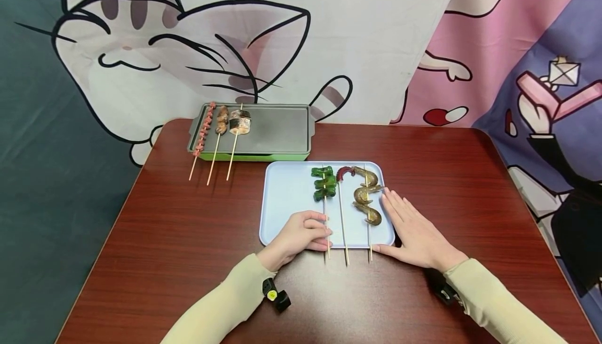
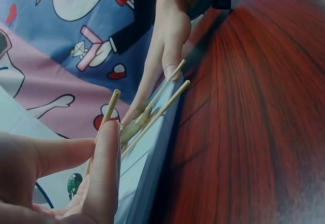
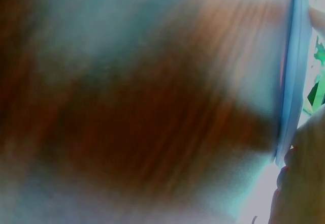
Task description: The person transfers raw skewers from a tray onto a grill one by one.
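A light-blue tray [image 1: 282,192] on the table holds three skewers. My left hand [image 1: 301,234] pinches the wooden stick of the skewer with dark green leafy-looking pieces [image 1: 324,183]; in the left wrist view that stick [image 2: 107,111] rises between thumb and finger. Beside it lies a skewer with a dark red curled tentacle [image 1: 345,171], then a skewer of shrimp [image 1: 368,195] at the tray's right side. With straight fingers spread, my right hand [image 1: 418,234] rests along the tray's right edge, thumb near the shrimp skewer's stick. In the right wrist view the tray rim [image 3: 294,71] shows.
Behind and to the left stands a grey-topped griddle [image 1: 277,129] with a green base. Across its left side lie a pink meat skewer [image 1: 204,129], a brown meat skewer [image 1: 222,120] and a pale, dark-banded skewer [image 1: 240,122]. The table [image 1: 188,229] is reddish-brown wood.
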Demonstrator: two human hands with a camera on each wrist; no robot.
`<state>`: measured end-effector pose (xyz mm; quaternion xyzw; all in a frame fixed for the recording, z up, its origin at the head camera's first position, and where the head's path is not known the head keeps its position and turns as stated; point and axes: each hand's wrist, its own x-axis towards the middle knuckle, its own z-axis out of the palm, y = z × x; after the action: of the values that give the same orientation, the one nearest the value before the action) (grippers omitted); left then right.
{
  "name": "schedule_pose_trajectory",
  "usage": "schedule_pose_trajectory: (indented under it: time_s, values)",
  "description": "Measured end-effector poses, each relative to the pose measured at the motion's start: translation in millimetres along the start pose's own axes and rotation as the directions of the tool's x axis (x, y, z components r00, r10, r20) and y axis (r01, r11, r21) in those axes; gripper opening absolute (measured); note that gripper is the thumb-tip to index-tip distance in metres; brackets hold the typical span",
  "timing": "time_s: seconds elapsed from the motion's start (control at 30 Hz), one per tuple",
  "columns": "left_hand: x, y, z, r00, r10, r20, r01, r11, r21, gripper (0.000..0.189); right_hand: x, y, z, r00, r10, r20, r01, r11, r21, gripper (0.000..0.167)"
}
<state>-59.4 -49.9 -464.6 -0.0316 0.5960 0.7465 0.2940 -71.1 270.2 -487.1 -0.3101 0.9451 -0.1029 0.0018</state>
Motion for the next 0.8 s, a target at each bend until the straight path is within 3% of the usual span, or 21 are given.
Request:
schedule_pose_trajectory:
  time_s: [0.8]
  values:
    - [-12.9,14.6,-13.8,0.997,0.067,-0.035,-0.064,0.994,0.086,0.036,0.3,1,2,1.000,-0.002,-0.002,0.002,1.000,-0.009,0.117]
